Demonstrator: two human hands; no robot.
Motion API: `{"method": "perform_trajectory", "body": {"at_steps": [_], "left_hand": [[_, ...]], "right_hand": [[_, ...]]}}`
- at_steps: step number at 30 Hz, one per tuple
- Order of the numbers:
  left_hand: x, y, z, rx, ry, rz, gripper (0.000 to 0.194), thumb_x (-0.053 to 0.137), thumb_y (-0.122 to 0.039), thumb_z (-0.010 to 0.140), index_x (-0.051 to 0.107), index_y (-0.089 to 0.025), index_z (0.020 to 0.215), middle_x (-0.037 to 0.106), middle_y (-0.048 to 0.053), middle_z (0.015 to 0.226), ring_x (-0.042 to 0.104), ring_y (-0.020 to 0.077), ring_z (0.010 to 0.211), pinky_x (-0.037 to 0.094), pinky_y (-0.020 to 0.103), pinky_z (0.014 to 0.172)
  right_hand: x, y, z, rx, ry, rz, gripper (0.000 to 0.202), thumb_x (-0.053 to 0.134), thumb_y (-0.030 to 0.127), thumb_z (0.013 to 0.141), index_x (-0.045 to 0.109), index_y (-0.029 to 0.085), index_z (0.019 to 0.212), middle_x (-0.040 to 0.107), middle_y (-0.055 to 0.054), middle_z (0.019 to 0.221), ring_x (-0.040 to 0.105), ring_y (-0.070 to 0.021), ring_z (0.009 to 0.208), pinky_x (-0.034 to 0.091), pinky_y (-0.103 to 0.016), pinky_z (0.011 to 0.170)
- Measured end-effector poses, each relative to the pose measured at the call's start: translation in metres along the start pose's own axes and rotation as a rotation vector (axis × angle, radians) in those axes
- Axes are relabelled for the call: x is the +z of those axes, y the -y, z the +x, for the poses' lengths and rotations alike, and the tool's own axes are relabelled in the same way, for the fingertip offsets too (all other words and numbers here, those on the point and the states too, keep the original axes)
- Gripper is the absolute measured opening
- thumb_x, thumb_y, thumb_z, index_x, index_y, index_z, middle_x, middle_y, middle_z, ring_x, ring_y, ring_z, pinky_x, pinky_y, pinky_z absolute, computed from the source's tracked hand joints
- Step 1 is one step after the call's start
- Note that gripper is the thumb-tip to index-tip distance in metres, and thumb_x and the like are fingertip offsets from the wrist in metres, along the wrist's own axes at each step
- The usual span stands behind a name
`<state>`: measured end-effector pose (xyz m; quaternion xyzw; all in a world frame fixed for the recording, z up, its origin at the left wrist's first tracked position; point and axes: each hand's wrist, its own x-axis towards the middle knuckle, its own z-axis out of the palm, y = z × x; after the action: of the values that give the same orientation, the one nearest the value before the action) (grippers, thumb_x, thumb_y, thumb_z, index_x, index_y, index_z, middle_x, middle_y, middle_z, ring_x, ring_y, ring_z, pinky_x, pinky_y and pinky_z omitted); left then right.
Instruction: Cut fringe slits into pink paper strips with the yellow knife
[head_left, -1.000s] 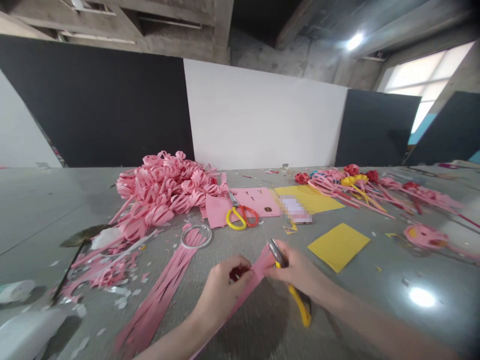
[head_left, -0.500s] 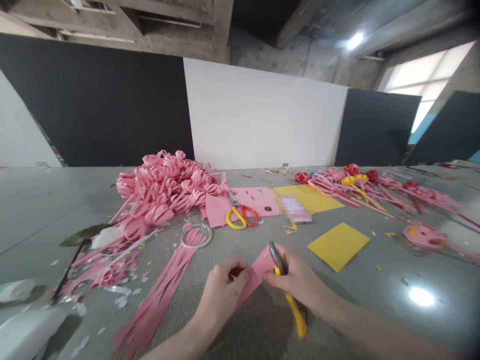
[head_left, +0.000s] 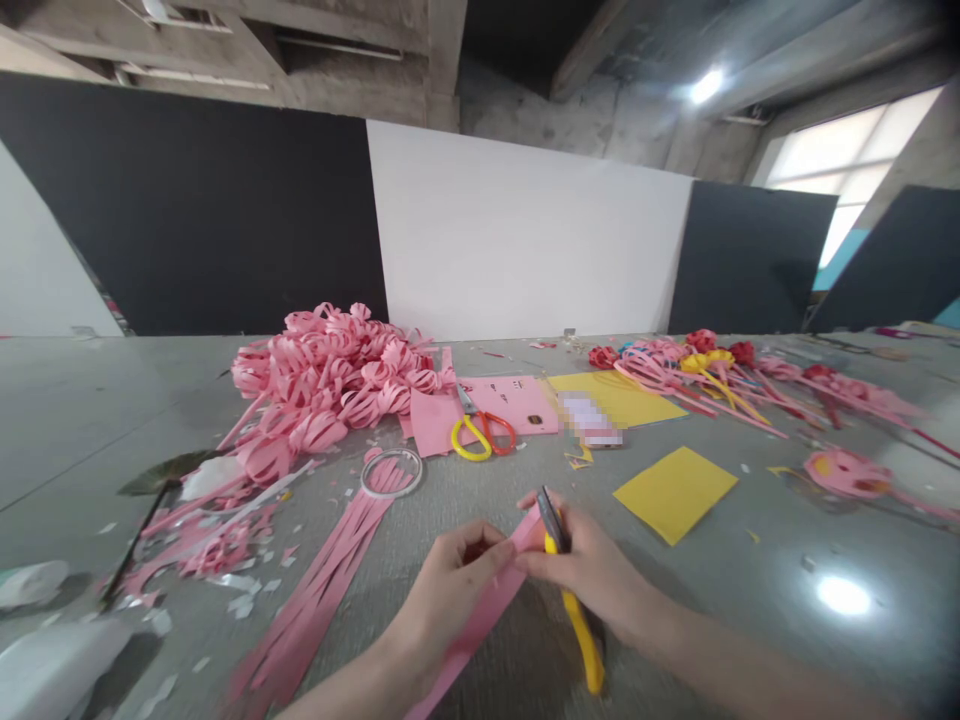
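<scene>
A pink paper strip (head_left: 480,625) runs from between my two hands down toward the bottom edge. My left hand (head_left: 461,575) pinches it between thumb and fingers. On its upper end, my right hand (head_left: 570,560) pinches the strip too and also holds a yellow-and-black handled tool (head_left: 583,640), its dark tip pointing up. To the left lie long pink strips (head_left: 330,580) with a ring of tape (head_left: 391,473) on their upper end. Scissors (head_left: 480,437) with yellow and red handles rest partly on pink sheets (head_left: 525,402).
A heap of pink paper curls (head_left: 330,370) stands back left, with scraps below. Yellow sheets (head_left: 677,493) and a blurred phone-like object (head_left: 592,420) lie right of centre. Paper flowers (head_left: 705,360) lie back right, a white object (head_left: 60,665) front left.
The pink strip has shifted and more of its length shows below my hands. The fingers of my left and right hands have come closer together on it.
</scene>
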<state>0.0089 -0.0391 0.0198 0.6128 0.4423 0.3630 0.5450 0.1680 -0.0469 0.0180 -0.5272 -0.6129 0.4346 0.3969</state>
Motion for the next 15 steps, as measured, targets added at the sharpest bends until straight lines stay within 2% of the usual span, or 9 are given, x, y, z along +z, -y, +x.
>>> {"method": "perform_trajectory", "body": {"at_steps": [5, 8, 11, 15], "left_hand": [[0.001, 0.0, 0.0, -0.04, 0.021, -0.064, 0.028, 0.051, -0.042, 0.072, 0.051, -0.016, 0.064, 0.042, -0.004, 0.06, 0.035, 0.011, 0.058, 0.026, 0.023, 0.055], [0.001, -0.002, 0.002, -0.026, 0.011, -0.03, 0.028, 0.049, -0.042, 0.072, 0.052, -0.015, 0.064, 0.044, -0.003, 0.061, 0.038, 0.0115, 0.06, 0.028, 0.023, 0.058], [-0.001, -0.004, 0.002, -0.003, 0.023, 0.105, 0.023, 0.05, -0.037, 0.071, 0.053, -0.015, 0.066, 0.043, -0.004, 0.06, 0.038, 0.0113, 0.059, 0.028, 0.023, 0.056], [-0.009, -0.005, 0.003, 0.13, 0.03, 0.406, 0.016, 0.046, -0.025, 0.074, 0.055, -0.016, 0.065, 0.044, -0.005, 0.057, 0.039, 0.0105, 0.056, 0.029, 0.022, 0.053]], "right_hand": [[0.001, -0.001, 0.001, -0.025, 0.01, 0.054, 0.032, 0.063, 0.023, 0.065, 0.05, 0.023, 0.094, 0.051, 0.004, 0.073, 0.05, -0.0129, 0.072, 0.04, -0.023, 0.064], [0.001, -0.002, 0.001, -0.032, 0.001, 0.067, 0.025, 0.062, 0.023, 0.065, 0.051, 0.022, 0.086, 0.054, 0.002, 0.076, 0.052, -0.0142, 0.076, 0.04, -0.024, 0.066], [0.001, -0.004, 0.002, 0.012, -0.015, 0.085, 0.027, 0.062, 0.024, 0.066, 0.049, 0.021, 0.089, 0.055, 0.002, 0.073, 0.053, -0.0139, 0.072, 0.04, -0.025, 0.064], [-0.003, -0.009, 0.009, 0.027, -0.033, 0.037, 0.031, 0.059, 0.027, 0.067, 0.048, 0.021, 0.095, 0.052, 0.004, 0.067, 0.049, -0.0114, 0.058, 0.037, -0.023, 0.053]]}}
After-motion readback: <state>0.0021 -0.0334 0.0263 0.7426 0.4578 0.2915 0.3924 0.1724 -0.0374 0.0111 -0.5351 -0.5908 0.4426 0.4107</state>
